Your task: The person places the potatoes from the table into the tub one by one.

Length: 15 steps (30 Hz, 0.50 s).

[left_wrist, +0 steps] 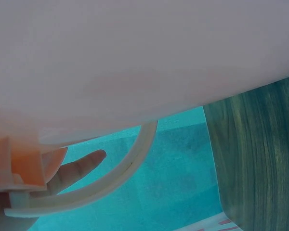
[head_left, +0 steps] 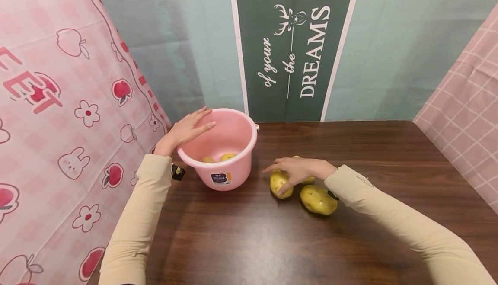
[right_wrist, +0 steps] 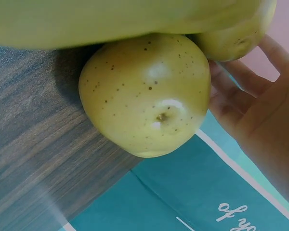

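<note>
A pink bucket (head_left: 238, 174) stands on the table at centre left, with potatoes (head_left: 228, 157) lying inside. My left hand (head_left: 186, 128) holds its left rim, thumb over the inside; a fingertip shows outside by the white handle (left_wrist: 130, 166) in the left wrist view. To the bucket's right, my right hand (head_left: 301, 169) grips a potato (head_left: 279, 183) on the tabletop, thumb on its near side. A larger potato (head_left: 318, 200) lies just below that wrist. Another speckled potato (right_wrist: 144, 96) sits beside the gripped one, partly hidden under the hand in the head view.
The dark wooden table (head_left: 241, 241) runs back to a green and teal curtain (head_left: 194, 38) with white lettering. A pink patterned cloth (head_left: 89, 155) hangs along the left side. At the right hangs a pink checked cloth (head_left: 467, 99).
</note>
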Available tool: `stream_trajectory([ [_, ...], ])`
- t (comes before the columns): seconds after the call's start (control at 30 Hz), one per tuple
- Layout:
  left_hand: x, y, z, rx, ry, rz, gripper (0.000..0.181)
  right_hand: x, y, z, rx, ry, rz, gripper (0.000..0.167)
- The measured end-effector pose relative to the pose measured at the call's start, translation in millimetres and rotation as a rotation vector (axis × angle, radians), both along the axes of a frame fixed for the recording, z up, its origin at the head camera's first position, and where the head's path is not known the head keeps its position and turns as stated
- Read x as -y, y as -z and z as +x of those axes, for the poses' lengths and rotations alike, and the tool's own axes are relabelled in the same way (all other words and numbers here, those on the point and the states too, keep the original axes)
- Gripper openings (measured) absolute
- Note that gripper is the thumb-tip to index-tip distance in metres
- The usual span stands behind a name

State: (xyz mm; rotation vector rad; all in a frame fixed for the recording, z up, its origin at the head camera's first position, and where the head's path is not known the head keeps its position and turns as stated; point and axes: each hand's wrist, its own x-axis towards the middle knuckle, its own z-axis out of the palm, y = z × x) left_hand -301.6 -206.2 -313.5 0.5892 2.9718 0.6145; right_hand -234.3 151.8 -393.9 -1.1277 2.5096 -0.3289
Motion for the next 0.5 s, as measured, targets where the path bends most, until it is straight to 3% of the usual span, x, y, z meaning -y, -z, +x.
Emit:
stream_trajectory([
  [0.23, -0.3, -0.5, 0.3, 0.014, -0.009, -0.001, 0.074, 1.6, -0.5, 1.2, -0.022, -0.048, 0.035, 0.075],
  [0.5, -1.1, -1.0, 1.0, 0.014, -0.013, 0.001, 0.074, 1.2, 2.5, 0.3, -0.003, -0.061, 0.084, 0.083],
])
